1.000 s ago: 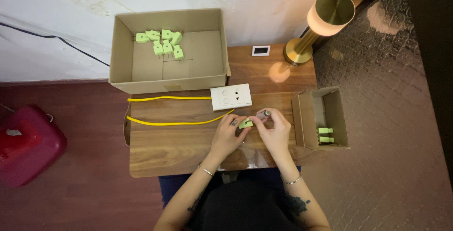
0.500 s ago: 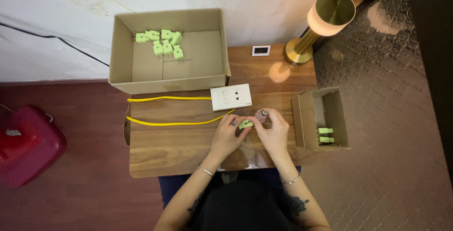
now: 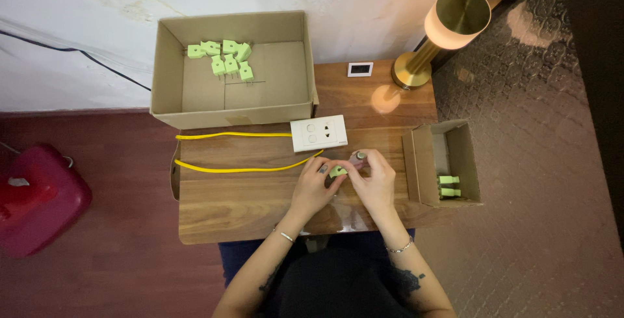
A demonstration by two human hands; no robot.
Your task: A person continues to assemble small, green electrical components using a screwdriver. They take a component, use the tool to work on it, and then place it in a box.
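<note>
A small light-green plug adapter (image 3: 337, 171) sits between both hands over the wooden table (image 3: 247, 194). My left hand (image 3: 313, 186) pinches its left side. My right hand (image 3: 372, 178) closes around its right side and also grips a small grey cylindrical piece (image 3: 359, 155) at the fingertips. Just beyond the hands lies a white socket block (image 3: 318, 133) with a yellow cable (image 3: 234, 168) looping off to the left.
A large open cardboard box (image 3: 170, 77) at the back left holds several green adapters (image 3: 224, 58). A smaller cardboard box (image 3: 421, 165) on the right holds two more (image 3: 448, 186). A brass lamp (image 3: 442, 28) and a small white display (image 3: 360, 69) stand at the back. A red container (image 3: 36, 201) is on the floor.
</note>
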